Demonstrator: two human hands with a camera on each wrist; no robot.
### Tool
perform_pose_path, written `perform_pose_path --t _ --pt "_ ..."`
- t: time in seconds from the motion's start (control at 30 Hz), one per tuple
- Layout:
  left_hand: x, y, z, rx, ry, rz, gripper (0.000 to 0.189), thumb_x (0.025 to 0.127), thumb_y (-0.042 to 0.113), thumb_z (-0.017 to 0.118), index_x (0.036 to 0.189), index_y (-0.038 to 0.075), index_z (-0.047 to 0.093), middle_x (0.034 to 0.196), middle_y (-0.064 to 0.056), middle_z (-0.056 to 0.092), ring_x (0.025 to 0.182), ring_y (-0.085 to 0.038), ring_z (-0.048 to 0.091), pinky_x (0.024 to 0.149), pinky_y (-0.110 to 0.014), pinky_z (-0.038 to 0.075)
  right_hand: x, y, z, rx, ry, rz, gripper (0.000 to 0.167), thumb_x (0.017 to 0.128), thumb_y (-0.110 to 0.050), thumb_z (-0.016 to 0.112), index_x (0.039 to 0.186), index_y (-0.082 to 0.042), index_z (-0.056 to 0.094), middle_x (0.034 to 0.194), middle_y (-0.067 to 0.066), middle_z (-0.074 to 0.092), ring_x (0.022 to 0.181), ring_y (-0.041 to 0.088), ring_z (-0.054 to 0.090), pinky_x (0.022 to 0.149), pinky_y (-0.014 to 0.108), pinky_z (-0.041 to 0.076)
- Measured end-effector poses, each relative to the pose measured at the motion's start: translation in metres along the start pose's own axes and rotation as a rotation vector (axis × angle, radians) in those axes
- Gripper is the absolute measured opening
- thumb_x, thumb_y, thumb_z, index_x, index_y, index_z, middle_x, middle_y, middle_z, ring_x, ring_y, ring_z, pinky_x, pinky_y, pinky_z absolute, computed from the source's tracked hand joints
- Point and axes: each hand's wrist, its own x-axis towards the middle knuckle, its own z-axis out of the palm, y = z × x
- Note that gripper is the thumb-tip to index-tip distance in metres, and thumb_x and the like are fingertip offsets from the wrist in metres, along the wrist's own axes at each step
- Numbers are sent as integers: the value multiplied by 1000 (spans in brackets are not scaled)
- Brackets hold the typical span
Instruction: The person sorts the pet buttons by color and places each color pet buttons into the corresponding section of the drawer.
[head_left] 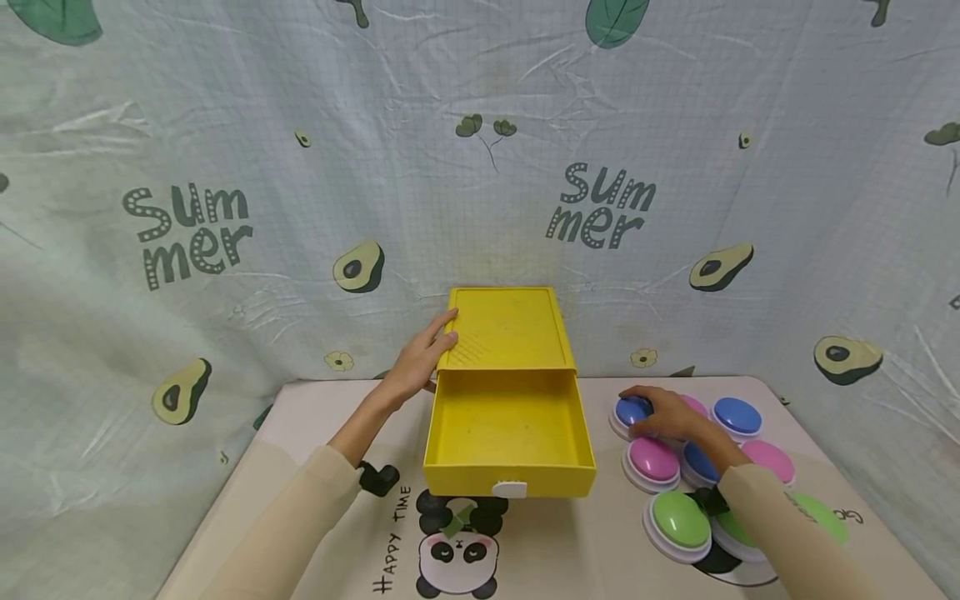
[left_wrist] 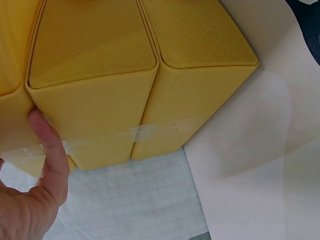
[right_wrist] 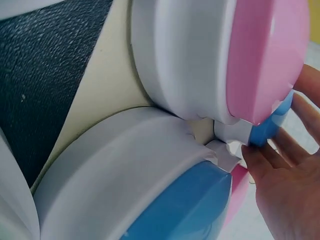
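A yellow drawer cabinet stands at the middle back, its top drawer pulled out with nothing inside. My left hand rests against the cabinet's left side, fingertips at the top edge. In the left wrist view, the thumb lies along the yellow side wall, where clear tape runs across the stacked sections. Over on the right, my right hand grips a round blue push button with a white base, thumb and fingers around it. Part of that blue button shows between the fingers in the right wrist view.
Several similar buttons stand close by: a pink one, a blue one and a green one. My right forearm passes over some. A panda print marks the tabletop. A patterned curtain hangs right behind the table.
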Motion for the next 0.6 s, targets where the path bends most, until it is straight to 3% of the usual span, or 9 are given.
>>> perform_pose_path --t 0.2,0.6 --pt "1 -2 1 -9 -6 -10 61 108 50 40 164 34 26 163 -18 39 125 -43 60 71 -53 65 -1 1 0 11 -8 19 64 88 -16 80 145 -2 55 148 30 52 132 51 49 112 72 39" --pt "2 -2 0 -17 -3 -7 61 108 50 40 164 34 26 163 -18 39 126 -42 59 71 -53 65 -2 -8 -10 4 43 10 66 88 -18 80 147 -1 54 151 31 49 137 54 46 113 72 38"
